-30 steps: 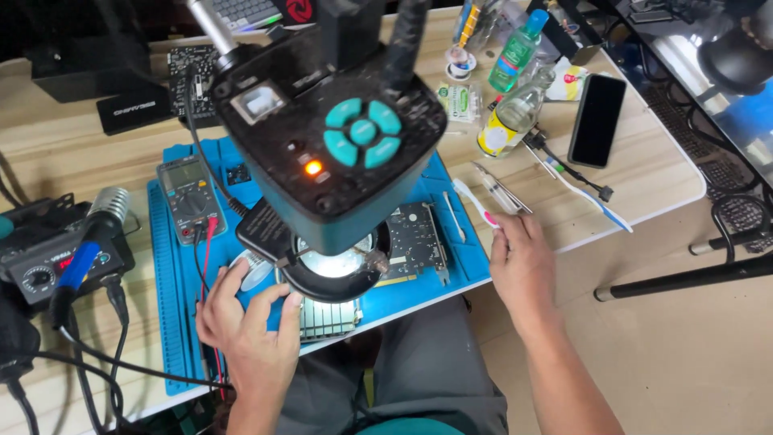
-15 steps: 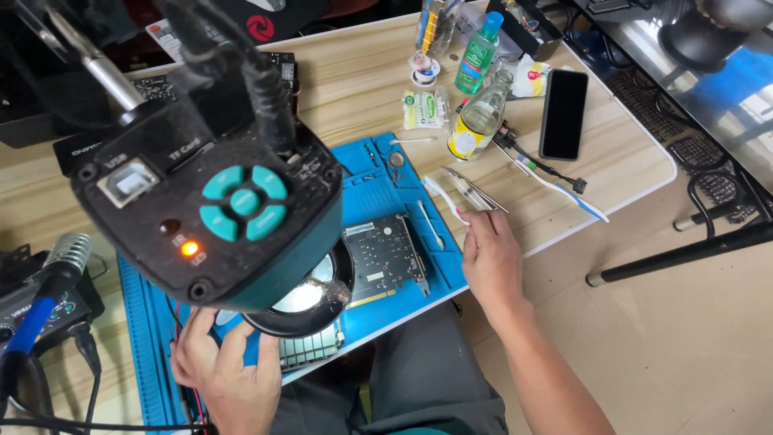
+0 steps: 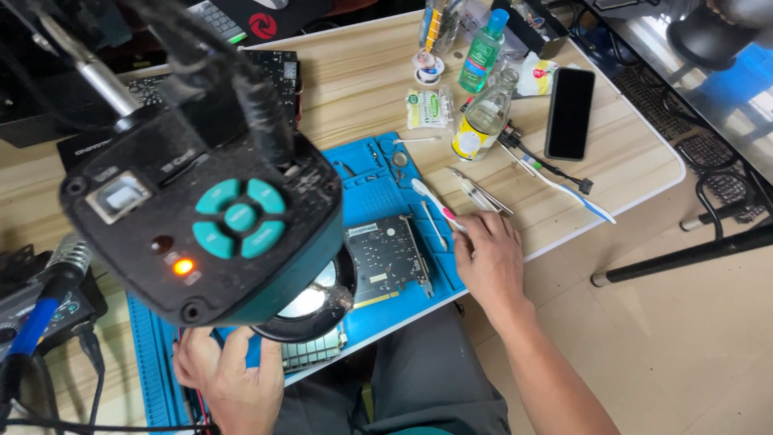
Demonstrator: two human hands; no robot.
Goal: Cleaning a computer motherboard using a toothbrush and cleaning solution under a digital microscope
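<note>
My right hand (image 3: pixel 489 259) lies at the right edge of the blue work mat (image 3: pixel 378 173), its fingertips pinching the pink end of a white toothbrush (image 3: pixel 431 199) that lies across the mat. Left of it, a dark circuit board (image 3: pixel 386 258) rests on the mat. My left hand (image 3: pixel 228 377) is at the mat's near edge, under the black-and-teal microscope head (image 3: pixel 205 221) with its ring light (image 3: pixel 310 310), beside a small ribbed heat sink (image 3: pixel 314 352). What the left fingers touch is partly hidden.
Metal tweezers (image 3: pixel 483 193), a second toothbrush (image 3: pixel 576 193), a clear bottle (image 3: pixel 483 121), a green bottle (image 3: pixel 481 52), a black phone (image 3: pixel 570 113) and a solder spool (image 3: pixel 424 66) lie on the wooden table. A soldering handle (image 3: pixel 44 302) stands at the left. The table edge runs just right of my right hand.
The view shifted so the microscope head fills more of the left side. My right hand has come onto the toothbrush at the mat's right edge. My left hand stays at the near edge.
</note>
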